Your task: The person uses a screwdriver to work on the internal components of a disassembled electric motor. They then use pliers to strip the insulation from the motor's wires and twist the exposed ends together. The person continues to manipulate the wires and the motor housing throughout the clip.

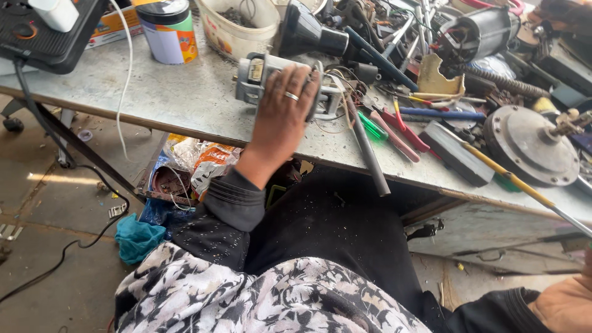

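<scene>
Right hand (564,305) barely visible, grip unclear; left hand (280,120) clasps grey motor (259,77) near table edge (185,126).

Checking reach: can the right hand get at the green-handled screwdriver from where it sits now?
Probably yes. The right hand sits low at the frame's corner, below the bench edge, not holding anything visible. The green-handled screwdriver lies uncovered near the bench's front edge; only a grey rod lies beside it.

Grey workbench (185,102) under a motor housing (262,77), tin (168,31), bucket (237,28), scattered tools (401,123).

one small grey motor (262,77), one paint tin (168,31), one plastic tub (237,28), two round motor housings (531,145)
</scene>
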